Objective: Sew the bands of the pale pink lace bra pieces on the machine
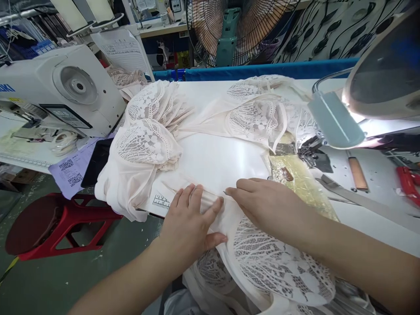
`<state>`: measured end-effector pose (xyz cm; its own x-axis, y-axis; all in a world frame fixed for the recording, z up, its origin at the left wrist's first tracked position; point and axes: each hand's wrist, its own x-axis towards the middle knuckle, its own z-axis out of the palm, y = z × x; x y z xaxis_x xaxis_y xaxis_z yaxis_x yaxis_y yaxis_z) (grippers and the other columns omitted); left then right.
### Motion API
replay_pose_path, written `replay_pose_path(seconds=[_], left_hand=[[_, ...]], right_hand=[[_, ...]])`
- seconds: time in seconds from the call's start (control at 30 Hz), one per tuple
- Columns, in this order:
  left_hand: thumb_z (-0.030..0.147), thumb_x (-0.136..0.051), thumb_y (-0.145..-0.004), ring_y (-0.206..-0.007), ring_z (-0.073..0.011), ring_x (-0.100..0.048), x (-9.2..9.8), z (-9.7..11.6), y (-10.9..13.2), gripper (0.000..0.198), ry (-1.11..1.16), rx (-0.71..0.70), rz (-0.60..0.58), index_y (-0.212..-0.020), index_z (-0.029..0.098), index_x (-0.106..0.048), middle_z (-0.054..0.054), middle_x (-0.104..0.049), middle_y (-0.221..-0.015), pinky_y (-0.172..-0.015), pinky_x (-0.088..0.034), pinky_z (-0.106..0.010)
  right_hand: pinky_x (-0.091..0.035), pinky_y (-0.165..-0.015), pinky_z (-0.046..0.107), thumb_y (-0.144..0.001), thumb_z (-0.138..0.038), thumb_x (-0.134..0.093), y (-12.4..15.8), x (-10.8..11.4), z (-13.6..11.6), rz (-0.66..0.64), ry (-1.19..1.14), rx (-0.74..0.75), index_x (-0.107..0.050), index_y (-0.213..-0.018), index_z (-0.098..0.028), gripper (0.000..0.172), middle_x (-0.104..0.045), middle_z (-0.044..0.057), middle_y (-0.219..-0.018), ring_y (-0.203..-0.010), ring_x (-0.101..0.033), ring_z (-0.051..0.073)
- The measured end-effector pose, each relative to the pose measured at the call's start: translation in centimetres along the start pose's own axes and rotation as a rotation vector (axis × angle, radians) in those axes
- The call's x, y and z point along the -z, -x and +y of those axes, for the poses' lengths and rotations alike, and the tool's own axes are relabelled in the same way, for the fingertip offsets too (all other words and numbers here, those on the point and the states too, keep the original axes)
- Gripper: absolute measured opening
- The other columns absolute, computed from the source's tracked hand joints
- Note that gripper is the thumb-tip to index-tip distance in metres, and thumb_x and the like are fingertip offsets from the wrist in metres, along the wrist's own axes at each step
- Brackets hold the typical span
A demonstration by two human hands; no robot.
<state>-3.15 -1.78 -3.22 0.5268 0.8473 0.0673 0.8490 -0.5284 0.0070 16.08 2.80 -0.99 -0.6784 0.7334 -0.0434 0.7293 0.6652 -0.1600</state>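
Observation:
My left hand (197,218) lies on the pale band of a lace bra (282,262) at the table's front edge, its fingers stretched out flat and its thumb apart. Close by on the right, my right hand (265,201) is closed with fingers curled over the same band. A tiny dark tip shows at its fingertips, but what it holds is hidden. The bra's lace cup hangs over the edge toward me. Left of my hands sits a pile of cream lace bras (144,140). Further back, more lace pieces (256,113) stretch to the sewing machine's needle area.
A sewing machine head (380,70) with a lamp-lit bed stands right, near a wooden-handled tool (357,173) and red-handled tool (408,183). Another white machine (65,87) is left, above a red stool (62,223). A fan (229,30) stands behind.

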Motion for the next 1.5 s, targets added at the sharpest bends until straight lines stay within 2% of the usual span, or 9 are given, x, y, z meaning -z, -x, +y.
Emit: replay_pose_path(seconds=[0.17, 0.43, 0.63, 0.8, 0.9, 1.07, 1.23, 1.4, 1.5], left_hand=[[0.067, -0.050, -0.072, -0.117, -0.0391, -0.043, 0.0, 0.0, 0.0, 0.067, -0.008, 0.003, 0.021, -0.127, 0.030, -0.048, -0.017, -0.045, -0.125, -0.093, -0.039, -0.055], [0.066, -0.050, -0.073, -0.119, -0.0385, -0.041, 0.1, 0.0, -0.1, 0.070, -0.032, -0.007, -0.028, -0.131, 0.028, -0.044, -0.019, -0.045, -0.127, -0.094, -0.038, -0.056], [0.065, -0.053, -0.071, -0.116, -0.0384, -0.043, 0.2, 0.0, -0.2, 0.066, -0.020, -0.014, 0.006, -0.127, 0.029, -0.048, -0.018, -0.046, -0.125, -0.091, -0.040, -0.056], [0.064, -0.054, -0.071, -0.115, -0.0396, -0.044, 0.2, 0.0, -0.1, 0.065, -0.015, -0.011, 0.019, -0.125, 0.028, -0.051, -0.019, -0.047, -0.124, -0.091, -0.040, -0.055], [0.064, -0.053, -0.072, -0.116, -0.0399, -0.043, 0.2, 0.0, -0.1, 0.065, -0.020, -0.015, 0.012, -0.125, 0.028, -0.051, -0.019, -0.046, -0.124, -0.092, -0.040, -0.055], [0.066, -0.050, -0.073, -0.116, -0.0397, -0.043, 0.1, 0.0, -0.1, 0.068, -0.023, -0.012, -0.003, -0.129, 0.027, -0.046, -0.021, -0.046, -0.125, -0.093, -0.039, -0.055], [0.066, -0.054, -0.071, -0.118, -0.0378, -0.042, 0.0, 0.1, 0.0, 0.070, -0.015, -0.001, -0.011, -0.129, 0.028, -0.045, -0.017, -0.046, -0.126, -0.095, -0.038, -0.055], [0.065, -0.053, -0.072, -0.119, -0.0371, -0.041, 0.0, 0.0, -0.1, 0.066, 0.000, 0.000, -0.005, -0.127, 0.028, -0.047, -0.017, -0.046, -0.127, -0.095, -0.037, -0.055], [0.065, -0.052, -0.072, -0.118, -0.0376, -0.041, 0.0, 0.0, -0.1, 0.066, 0.000, -0.003, 0.003, -0.128, 0.029, -0.047, -0.017, -0.046, -0.126, -0.094, -0.038, -0.055]], right_hand=[[-0.034, -0.050, 0.025, -0.074, -0.002, -0.053, 0.1, -0.7, 0.1, 0.112, -0.042, 0.004, -0.064, -0.094, -0.015, 0.026, -0.060, 0.002, -0.073, -0.063, -0.054, 0.015], [-0.034, -0.054, 0.026, -0.080, -0.006, -0.049, -1.1, -1.0, -0.2, 0.022, -0.063, 0.008, -0.062, -0.099, -0.015, 0.025, -0.059, 0.004, -0.077, -0.066, -0.054, 0.015], [-0.033, -0.051, 0.026, -0.075, -0.004, -0.054, 1.0, -0.8, 0.7, 0.014, 0.003, 0.035, -0.063, -0.092, -0.016, 0.023, -0.059, 0.003, -0.074, -0.061, -0.052, 0.014], [-0.031, -0.046, 0.025, -0.071, -0.001, -0.054, 2.3, 0.2, 0.9, 0.027, 0.069, -0.043, -0.066, -0.086, -0.017, 0.025, -0.061, 0.002, -0.070, -0.056, -0.052, 0.013], [-0.030, -0.046, 0.024, -0.074, -0.002, -0.053, 1.6, 0.5, 0.4, 0.061, 0.040, -0.073, -0.066, -0.089, -0.018, 0.026, -0.062, 0.002, -0.072, -0.058, -0.054, 0.013], [-0.033, -0.052, 0.025, -0.079, -0.007, -0.052, -0.8, -0.3, -0.5, 0.076, -0.029, -0.036, -0.065, -0.095, -0.018, 0.024, -0.063, 0.002, -0.077, -0.067, -0.057, 0.014], [-0.034, -0.055, 0.026, -0.078, -0.008, -0.053, -2.4, -1.0, -1.0, 0.071, -0.051, 0.009, -0.064, -0.096, -0.017, 0.023, -0.060, 0.002, -0.076, -0.068, -0.055, 0.016], [-0.032, -0.054, 0.027, -0.077, -0.007, -0.052, -3.0, -1.2, -1.2, 0.088, -0.035, 0.026, -0.063, -0.091, -0.017, 0.020, -0.058, 0.002, -0.075, -0.067, -0.053, 0.016], [-0.030, -0.052, 0.027, -0.073, -0.004, -0.053, -2.4, -0.4, -1.1, 0.039, 0.000, 0.026, -0.062, -0.082, -0.017, 0.018, -0.057, 0.002, -0.071, -0.063, -0.052, 0.015]])
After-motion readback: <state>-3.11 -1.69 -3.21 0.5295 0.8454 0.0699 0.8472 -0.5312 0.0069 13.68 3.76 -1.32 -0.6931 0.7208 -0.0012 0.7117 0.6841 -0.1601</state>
